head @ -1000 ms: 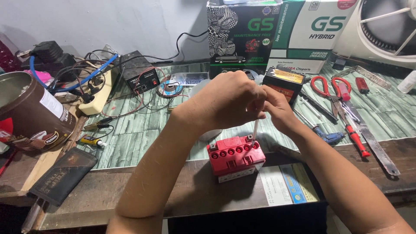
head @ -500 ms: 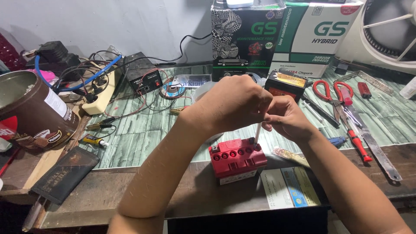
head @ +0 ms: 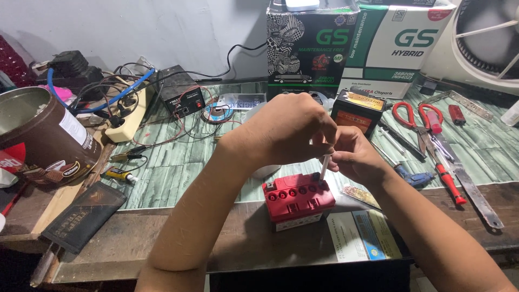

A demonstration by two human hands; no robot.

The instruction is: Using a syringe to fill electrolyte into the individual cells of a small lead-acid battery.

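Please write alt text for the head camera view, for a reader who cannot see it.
Two bare hands, left hand and right hand, hold a thin white tube over a small red-topped battery on a cluttered workbench. Red-handled scissors and screwdrivers lie to the right.

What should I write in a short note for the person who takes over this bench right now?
Left hand: closed, raised above the red battery, fingers pinched at the top of a thin white tube.
Right hand: closed around the same tube, lower down.
The tube's lower end sits at the far right corner of the battery top.
The battery stands at the bench front edge, its row of round ports in view.
Whether anything is flowing through the tube cannot be seen.
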